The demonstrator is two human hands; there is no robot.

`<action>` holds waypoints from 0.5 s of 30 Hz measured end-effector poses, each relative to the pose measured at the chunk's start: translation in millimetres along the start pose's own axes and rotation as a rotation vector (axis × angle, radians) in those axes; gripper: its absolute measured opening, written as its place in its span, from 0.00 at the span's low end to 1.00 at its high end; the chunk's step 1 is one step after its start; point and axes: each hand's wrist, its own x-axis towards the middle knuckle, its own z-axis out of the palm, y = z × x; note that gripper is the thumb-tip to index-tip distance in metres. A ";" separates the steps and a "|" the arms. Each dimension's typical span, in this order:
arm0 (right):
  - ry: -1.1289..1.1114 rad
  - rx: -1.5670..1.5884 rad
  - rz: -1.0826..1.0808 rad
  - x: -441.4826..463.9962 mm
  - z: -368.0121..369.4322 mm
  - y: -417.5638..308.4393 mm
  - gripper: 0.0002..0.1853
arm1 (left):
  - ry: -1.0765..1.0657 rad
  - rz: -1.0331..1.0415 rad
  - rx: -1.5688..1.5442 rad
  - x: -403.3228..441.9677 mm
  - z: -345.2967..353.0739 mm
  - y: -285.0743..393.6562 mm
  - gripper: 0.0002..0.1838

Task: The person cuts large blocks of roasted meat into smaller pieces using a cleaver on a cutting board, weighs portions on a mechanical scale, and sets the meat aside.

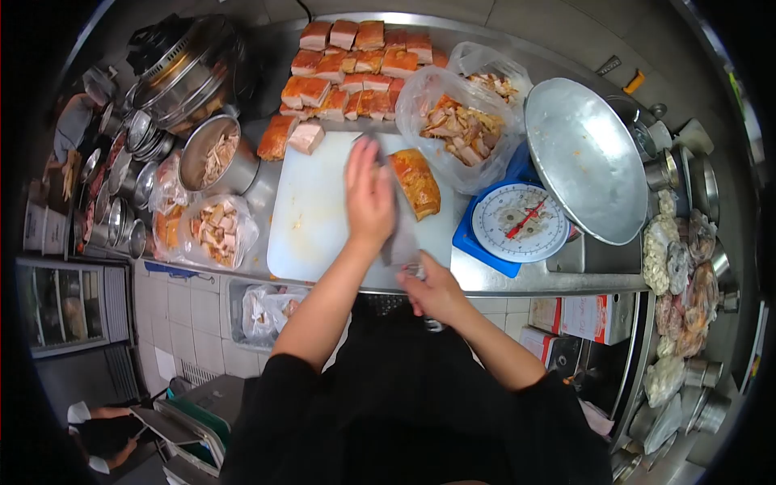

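My right hand (pixel 432 289) is closed around the handle of a knife, whose wide blade (pixel 402 242) is smeared by motion over the white cutting board (pixel 311 202). Fingers stretched out, my left hand (pixel 370 198) lies along the left side of the blade; whether it presses on the metal I cannot tell. To the right of the blade is a browned piece of roast pork (pixel 415 184). A smaller pale chunk of pork (pixel 306 138) sits at the board's far left corner.
Rows of roast pork blocks (pixel 356 73) line the back. Beyond the board's right side are a plastic bag of cut pork (pixel 462 133) and a blue dial scale (pixel 517 222) with a metal pan (pixel 586 162). At left stand a pot (pixel 212 153) and another bag (pixel 218 230).
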 end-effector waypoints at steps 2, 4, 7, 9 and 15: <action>0.252 -0.138 -0.050 -15.2 -24.0 -20.0 0.17 | -0.026 0.145 -0.127 39.9 41.5 17.3 0.23; 0.377 -0.095 -0.059 -30.3 -41.4 -22.2 0.16 | -0.031 0.171 -0.208 78.9 90.8 18.8 0.21; 0.502 -0.078 -0.010 -61.6 -47.0 -11.4 0.16 | -0.187 0.124 -0.178 132.2 165.6 -32.2 0.17; 0.553 -0.072 0.035 -81.5 -43.6 7.7 0.16 | -0.461 -0.093 0.002 156.3 191.8 -63.9 0.18; 0.559 0.032 0.195 -113.0 -25.0 47.6 0.13 | -0.638 0.014 0.125 183.1 185.5 -45.6 0.32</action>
